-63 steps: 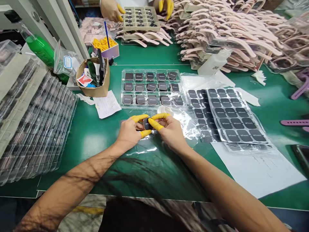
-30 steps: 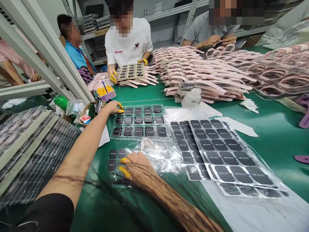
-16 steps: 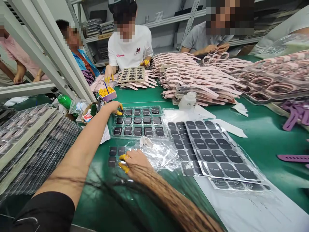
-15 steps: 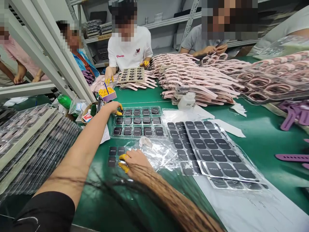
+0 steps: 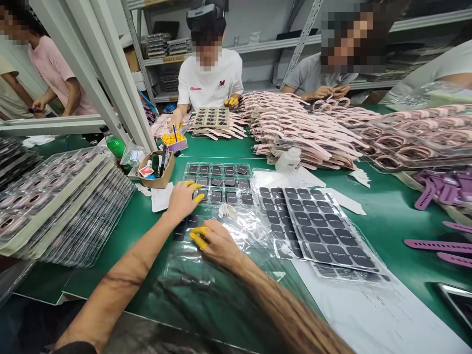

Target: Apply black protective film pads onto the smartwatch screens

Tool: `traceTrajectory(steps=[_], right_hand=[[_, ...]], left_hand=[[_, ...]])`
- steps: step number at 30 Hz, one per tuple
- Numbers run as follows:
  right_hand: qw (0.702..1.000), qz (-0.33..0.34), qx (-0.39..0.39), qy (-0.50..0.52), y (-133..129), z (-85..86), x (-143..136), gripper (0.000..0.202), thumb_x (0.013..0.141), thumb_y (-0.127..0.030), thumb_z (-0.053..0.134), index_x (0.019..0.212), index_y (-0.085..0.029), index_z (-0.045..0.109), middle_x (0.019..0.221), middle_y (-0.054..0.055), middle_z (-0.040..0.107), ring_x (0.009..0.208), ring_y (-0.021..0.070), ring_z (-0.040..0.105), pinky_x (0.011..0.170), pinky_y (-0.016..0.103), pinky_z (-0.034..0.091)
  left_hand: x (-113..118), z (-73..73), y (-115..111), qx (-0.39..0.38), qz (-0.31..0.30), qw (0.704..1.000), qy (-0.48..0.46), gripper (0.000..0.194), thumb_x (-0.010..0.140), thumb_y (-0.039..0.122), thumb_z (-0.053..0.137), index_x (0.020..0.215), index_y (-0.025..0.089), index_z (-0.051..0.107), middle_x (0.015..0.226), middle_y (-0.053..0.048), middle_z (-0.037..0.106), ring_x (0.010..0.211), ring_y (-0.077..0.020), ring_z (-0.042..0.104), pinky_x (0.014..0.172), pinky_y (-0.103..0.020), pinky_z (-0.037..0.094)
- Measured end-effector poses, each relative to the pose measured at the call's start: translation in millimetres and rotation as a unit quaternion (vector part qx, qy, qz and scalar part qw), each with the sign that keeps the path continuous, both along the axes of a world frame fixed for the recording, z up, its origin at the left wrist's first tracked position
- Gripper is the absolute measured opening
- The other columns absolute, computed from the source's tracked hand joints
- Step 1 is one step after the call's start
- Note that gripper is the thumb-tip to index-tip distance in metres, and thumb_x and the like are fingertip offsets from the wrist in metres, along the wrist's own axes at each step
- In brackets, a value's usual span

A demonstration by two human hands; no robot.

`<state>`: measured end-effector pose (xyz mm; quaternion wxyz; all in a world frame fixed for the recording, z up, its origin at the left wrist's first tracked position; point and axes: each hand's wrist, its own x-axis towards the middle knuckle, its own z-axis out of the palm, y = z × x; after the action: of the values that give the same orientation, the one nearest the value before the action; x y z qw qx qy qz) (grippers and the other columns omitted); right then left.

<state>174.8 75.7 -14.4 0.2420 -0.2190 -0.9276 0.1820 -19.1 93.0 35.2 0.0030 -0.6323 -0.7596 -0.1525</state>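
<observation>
My left hand (image 5: 183, 200) reaches to the lower left corner of a clear plastic tray (image 5: 188, 209) of dark square pieces. Yellow finger cots cover its thumb and forefinger, which are apart with nothing visible between them. My right hand (image 5: 219, 242), also in yellow finger cots, lies low over the table. Its thumb and forefinger come together beside a small sheet of black square stickers (image 5: 179, 232); whatever they pinch is too small to make out. Clear film (image 5: 245, 226) and a crumpled white scrap (image 5: 227, 211) lie between the right hand and the tray.
Sheets of black stickers (image 5: 319, 221) overlap on the right, partly on white paper (image 5: 354, 305). Stacked trays (image 5: 88, 211) stand at left beside a small cardboard box (image 5: 162, 177). A white bottle (image 5: 288, 160) stands before piled pink straps (image 5: 295, 123). Co-workers sit across the table.
My left hand has drawn back from the tray's far left corner toward me, its fingers now apart. The right hand's fingertips have closed together. The view has shifted.
</observation>
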Motion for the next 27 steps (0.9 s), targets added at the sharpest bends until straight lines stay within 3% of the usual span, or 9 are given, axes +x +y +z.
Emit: traceTrajectory(steps=[4,7,9,13,17,20,23,27], right_hand=[[0.995,-0.093,0.01,0.023,12.0,10.6,13.7,0.035,0.104,-0.039,0.048,0.12,-0.034,0.079,0.092,0.011,0.073,0.087,0.0319,0.065,0.081,0.049,0.051],[0.979,-0.204,0.019,-0.012,30.5,12.5,23.8,0.038,0.101,-0.039,0.053,0.132,-0.027,0.072,0.119,0.019,0.071,0.105,0.0387,0.062,0.088,0.053,0.049],[0.966,-0.246,0.012,-0.071,43.0,11.6,28.8,0.036,0.1,-0.037,0.055,0.128,-0.023,0.073,0.121,0.02,0.072,0.106,0.039,0.061,0.088,0.051,0.048],[0.968,-0.211,-0.011,-0.132,58.8,14.5,42.6,0.022,0.099,-0.026,0.056,0.101,-0.022,0.078,0.099,0.015,0.076,0.092,0.0327,0.064,0.082,0.044,0.045],[0.972,-0.174,-0.029,-0.155,63.5,23.1,61.5,0.018,0.097,-0.035,0.064,0.088,-0.026,0.077,0.087,0.008,0.074,0.081,0.0258,0.062,0.073,0.038,0.042],[0.969,-0.222,0.038,-0.101,66.0,24.4,59.9,0.031,0.101,-0.043,0.057,0.108,-0.023,0.08,0.106,0.012,0.073,0.096,0.0286,0.061,0.083,0.041,0.044],[0.96,-0.256,0.096,-0.059,70.5,21.2,38.4,0.045,0.106,-0.046,0.049,0.132,-0.019,0.074,0.125,0.017,0.069,0.109,0.0306,0.057,0.095,0.044,0.044],[0.949,-0.243,0.105,-0.171,76.3,17.4,4.4,0.05,0.108,-0.05,0.042,0.145,-0.027,0.066,0.154,0.018,0.056,0.131,0.0358,0.049,0.102,0.048,0.038]], left_hand=[[8.7,-16.6,-31.4,-0.01,-0.008,0.999,0.032,0.05,0.098,0.044,0.069,0.143,0.023,0.07,0.152,-0.016,0.062,0.139,-0.0356,0.055,0.117,-0.049,0.048],[2.6,-25.1,-35.7,0.001,0.016,0.999,0.033,0.05,0.101,0.045,0.063,0.145,0.022,0.068,0.155,-0.017,0.059,0.14,-0.0351,0.055,0.119,-0.049,0.046],[-2.1,-29.1,-34.9,0.016,0.048,0.998,0.025,0.054,0.102,0.047,0.06,0.149,0.02,0.065,0.156,-0.018,0.057,0.141,-0.0348,0.055,0.121,-0.048,0.044],[-5.7,-32.9,-33.0,-0.019,0.106,0.994,0.017,0.069,0.101,0.055,0.059,0.157,0.013,0.055,0.158,-0.023,0.054,0.137,-0.0374,0.058,0.117,-0.048,0.047],[-5.4,-33.1,-32.0,-0.045,0.119,0.991,0.028,0.073,0.102,0.062,0.054,0.157,0.014,0.053,0.152,-0.022,0.06,0.134,-0.038,0.059,0.112,-0.048,0.047],[-5.7,-33.7,-30.9,-0.047,0.122,0.991,0.04,0.071,0.102,0.062,0.053,0.154,0.014,0.056,0.147,-0.022,0.063,0.132,-0.0383,0.058,0.109,-0.049,0.048],[-5.9,-34.9,-30.4,-0.046,0.121,0.991,0.04,0.07,0.103,0.061,0.053,0.153,0.013,0.057,0.144,-0.022,0.064,0.13,-0.0386,0.058,0.107,-0.049,0.047],[-5.0,-34.0,-31.5,-0.036,0.111,0.993,0.032,0.068,0.104,0.058,0.053,0.154,0.013,0.055,0.14,-0.022,0.065,0.13,-0.0385,0.056,0.107,-0.049,0.046]])
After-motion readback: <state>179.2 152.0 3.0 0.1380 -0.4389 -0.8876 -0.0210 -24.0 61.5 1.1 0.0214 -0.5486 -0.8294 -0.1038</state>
